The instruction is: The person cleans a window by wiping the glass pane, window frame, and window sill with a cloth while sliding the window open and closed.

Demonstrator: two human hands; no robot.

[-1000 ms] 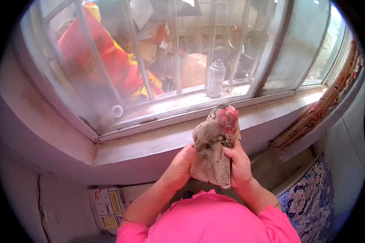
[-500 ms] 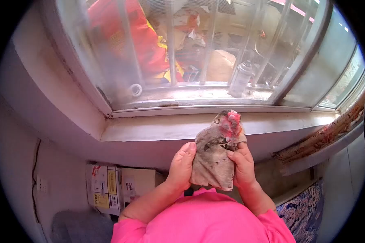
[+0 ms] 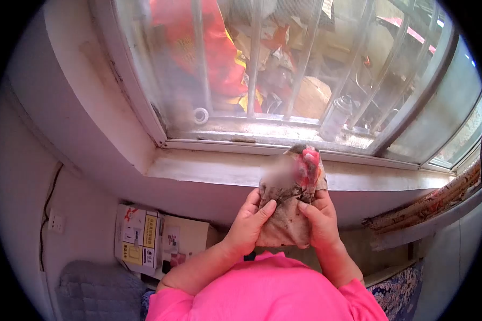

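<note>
A folded, stained cloth (image 3: 285, 222) is held up in front of my chest, just short of the window sill. It is greyish-beige with dark smudges and a red-pink patch near its top right; part of its upper left is blurred. My left hand (image 3: 250, 222) grips the left edge, thumb lying across the front. On the right edge, my right hand (image 3: 321, 216) pinches it with the thumb on the front and the fingers behind. The fingers behind the cloth are mostly hidden.
Beyond the pale sill (image 3: 209, 170) is a barred sliding window (image 3: 283, 59). Behind its glass stand a clear spray can or bottle (image 3: 337, 115) and a red bag (image 3: 198, 53). Printed boxes (image 3: 139, 235) sit low at left, near a grey quilted cushion (image 3: 93, 291). A rolled patterned mat (image 3: 428, 208) leans at right.
My left thumb has moved from the cloth's left edge onto its front. The view has shifted, so the window and boxes sit slightly further right.
</note>
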